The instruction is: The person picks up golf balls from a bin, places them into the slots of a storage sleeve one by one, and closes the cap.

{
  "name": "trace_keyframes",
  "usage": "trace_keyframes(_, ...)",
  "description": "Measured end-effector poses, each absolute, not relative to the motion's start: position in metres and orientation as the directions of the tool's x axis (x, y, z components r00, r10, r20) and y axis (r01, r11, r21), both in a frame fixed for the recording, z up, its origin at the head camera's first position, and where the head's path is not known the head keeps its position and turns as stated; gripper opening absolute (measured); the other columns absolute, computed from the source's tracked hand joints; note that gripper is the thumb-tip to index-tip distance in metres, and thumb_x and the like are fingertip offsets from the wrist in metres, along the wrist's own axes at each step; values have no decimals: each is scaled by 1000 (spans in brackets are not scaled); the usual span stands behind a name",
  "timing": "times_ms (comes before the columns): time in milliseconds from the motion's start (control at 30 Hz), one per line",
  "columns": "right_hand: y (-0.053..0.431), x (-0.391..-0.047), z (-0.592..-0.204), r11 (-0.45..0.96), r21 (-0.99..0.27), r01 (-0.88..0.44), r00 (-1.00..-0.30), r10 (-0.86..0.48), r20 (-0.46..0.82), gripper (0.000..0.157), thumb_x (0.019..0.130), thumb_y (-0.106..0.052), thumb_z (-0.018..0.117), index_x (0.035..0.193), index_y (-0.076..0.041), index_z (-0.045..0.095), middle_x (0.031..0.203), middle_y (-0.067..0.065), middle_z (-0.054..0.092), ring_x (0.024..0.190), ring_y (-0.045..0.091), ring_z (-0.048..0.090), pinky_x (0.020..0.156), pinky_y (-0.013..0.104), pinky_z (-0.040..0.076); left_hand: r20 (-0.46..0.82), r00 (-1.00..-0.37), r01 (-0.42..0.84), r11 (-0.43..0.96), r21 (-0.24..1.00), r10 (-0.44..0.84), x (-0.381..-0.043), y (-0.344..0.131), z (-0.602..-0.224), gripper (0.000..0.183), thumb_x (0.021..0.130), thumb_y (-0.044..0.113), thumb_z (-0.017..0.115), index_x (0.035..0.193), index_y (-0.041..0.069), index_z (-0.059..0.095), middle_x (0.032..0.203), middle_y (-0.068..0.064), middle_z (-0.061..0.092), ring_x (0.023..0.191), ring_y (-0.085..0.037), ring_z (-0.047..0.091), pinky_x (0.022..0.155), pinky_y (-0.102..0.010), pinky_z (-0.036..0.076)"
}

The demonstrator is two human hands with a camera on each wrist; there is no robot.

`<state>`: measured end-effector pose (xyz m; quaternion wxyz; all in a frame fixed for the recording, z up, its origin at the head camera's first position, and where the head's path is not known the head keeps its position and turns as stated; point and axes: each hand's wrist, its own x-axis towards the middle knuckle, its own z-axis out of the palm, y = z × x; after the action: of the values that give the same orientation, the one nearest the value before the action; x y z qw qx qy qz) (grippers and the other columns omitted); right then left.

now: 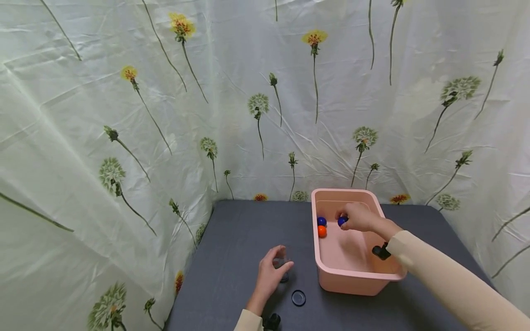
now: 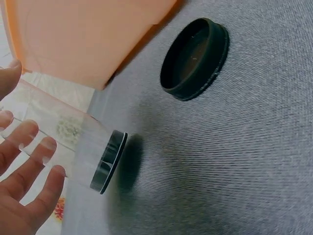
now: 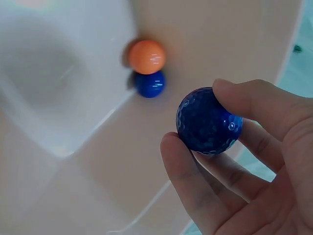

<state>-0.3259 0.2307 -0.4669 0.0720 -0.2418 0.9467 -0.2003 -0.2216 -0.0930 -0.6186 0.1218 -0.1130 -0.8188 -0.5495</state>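
Observation:
Inside the pink bin point(image 1: 356, 275), my right hand point(image 1: 359, 217) pinches a dark blue golf ball point(image 3: 209, 120) between thumb and fingertips, held above the bin floor. An orange ball point(image 3: 146, 57) and another blue ball point(image 3: 150, 84) lie side by side against the bin's left wall. On the left, my left hand point(image 1: 270, 272) curls its fingers and thumb around a clear plastic cylinder point(image 2: 80, 137) with a black base, which stands over the grey table. A round black lid point(image 2: 195, 58) lies on the table close by, hollow side up.
The bin stands on the dark grey table point(image 1: 244, 239), to the right of the cylinder and lid. A pale curtain point(image 1: 232, 115) printed with dandelions hangs behind the table and along its left side.

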Motion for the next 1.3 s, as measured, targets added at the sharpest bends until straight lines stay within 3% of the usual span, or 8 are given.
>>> trace_keyframes(433, 222, -301, -434, 730, -570, -377, -902, -429, 48, 29, 85, -9, 79, 112, -7, 70, 102, 7, 70, 84, 19, 63, 69, 34, 56, 393, -916, 390, 422, 818, 85, -223, -93, -589, 45, 85, 34, 82, 126, 28, 63, 103, 12, 61, 97, -7, 60, 86, -42, 54)
trace_keyframes(733, 208, -278, -426, 694, -629, -350, -920, -380, 92, 36, 85, -21, 82, 117, -13, 68, 105, 4, 68, 91, 22, 66, 71, 35, 58, 398, -911, 405, 404, 820, 104, -219, -90, -570, 47, 86, 41, 80, 129, 29, 64, 100, 0, 61, 92, -25, 61, 83, -44, 55)
trace_keyframes(967, 199, -263, -425, 657, -656, -372, -918, -367, 153, 34, 82, -20, 85, 113, -17, 72, 106, 0, 70, 92, 21, 68, 72, 34, 59, 425, -897, 433, 425, 795, 118, -215, -87, -560, 47, 86, 40, 80, 129, 27, 64, 102, 7, 61, 90, -14, 59, 82, -42, 56)
trace_keyframes(1100, 194, -255, -429, 619, -692, -373, -910, -389, 142, 35, 83, -20, 84, 115, -16, 71, 109, 0, 69, 93, 20, 67, 73, 33, 58, 439, -889, 449, 437, 779, 131, -212, -87, -554, 50, 86, 37, 81, 131, 25, 63, 104, 11, 60, 90, -18, 61, 81, -43, 56)
trace_keyframes(1300, 185, -245, -436, 537, -754, -379, -890, -434, 138, 35, 85, -18, 83, 117, -14, 69, 110, 3, 68, 95, 22, 67, 74, 30, 58, 441, -887, 451, 456, 767, 135, -205, -84, -544, 52, 84, 33, 84, 130, 26, 62, 106, 4, 66, 91, -12, 61, 78, -37, 56)
